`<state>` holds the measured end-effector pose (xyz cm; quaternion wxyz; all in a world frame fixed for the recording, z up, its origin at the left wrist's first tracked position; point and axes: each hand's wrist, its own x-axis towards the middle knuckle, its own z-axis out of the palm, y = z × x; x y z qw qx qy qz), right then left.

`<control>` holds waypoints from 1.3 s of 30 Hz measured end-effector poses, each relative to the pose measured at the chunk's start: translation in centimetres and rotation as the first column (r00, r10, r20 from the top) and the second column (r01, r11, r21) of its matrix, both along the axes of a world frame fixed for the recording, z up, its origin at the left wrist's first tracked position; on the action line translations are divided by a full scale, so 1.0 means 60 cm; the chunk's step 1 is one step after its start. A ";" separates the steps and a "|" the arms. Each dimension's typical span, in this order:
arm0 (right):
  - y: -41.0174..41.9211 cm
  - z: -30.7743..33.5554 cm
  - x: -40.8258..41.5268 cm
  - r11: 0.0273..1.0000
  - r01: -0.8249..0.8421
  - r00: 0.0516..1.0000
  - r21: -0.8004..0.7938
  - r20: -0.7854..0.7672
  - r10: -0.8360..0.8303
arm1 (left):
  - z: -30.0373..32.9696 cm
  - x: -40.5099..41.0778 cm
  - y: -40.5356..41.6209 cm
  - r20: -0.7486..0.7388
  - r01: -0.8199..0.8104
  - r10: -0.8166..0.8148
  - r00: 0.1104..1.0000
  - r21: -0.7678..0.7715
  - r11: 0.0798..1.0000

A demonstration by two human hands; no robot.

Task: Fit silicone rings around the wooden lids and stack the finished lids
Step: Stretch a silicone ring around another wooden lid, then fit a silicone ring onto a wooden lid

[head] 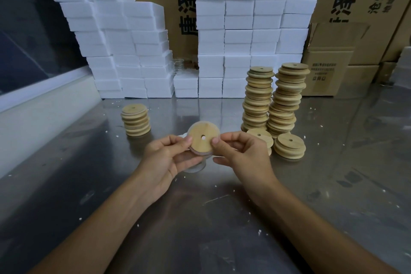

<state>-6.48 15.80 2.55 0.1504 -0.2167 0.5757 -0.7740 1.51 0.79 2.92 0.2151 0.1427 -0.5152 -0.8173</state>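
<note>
A round wooden lid (201, 133) with a small centre hole is held upright above the metal table (200, 207). A clear silicone ring (203, 154) shows around its rim. My left hand (165, 155) pinches the lid's left edge and my right hand (239, 151) pinches its right edge. A short stack of lids (135, 120) stands to the left. Two tall stacks of lids (273, 100) rise at the right, with two low stacks (289, 145) in front of them. Something clear (195, 168) lies on the table under my hands.
White foam blocks (235, 35) are stacked like a wall along the back of the table. Cardboard boxes (329, 62) stand behind and at the right. A window ledge (44, 104) runs along the left. White foam crumbs dot the table.
</note>
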 end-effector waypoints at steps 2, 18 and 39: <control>-0.001 -0.002 0.001 0.999 -0.030 0.997 -0.016 0.066 0.031 | 0.002 0.001 0.001 -0.016 -0.023 0.023 1.000 -0.021 1.000; 0.014 -0.006 -0.019 0.880 0.410 0.732 0.239 -0.662 -0.161 | -0.013 0.018 -0.085 -0.088 -0.375 0.590 0.803 -0.843 0.385; 0.062 -0.007 -0.082 0.392 0.730 0.641 0.560 -0.760 -0.108 | -0.034 0.028 -0.140 -0.148 -0.202 0.701 0.698 -0.979 -0.006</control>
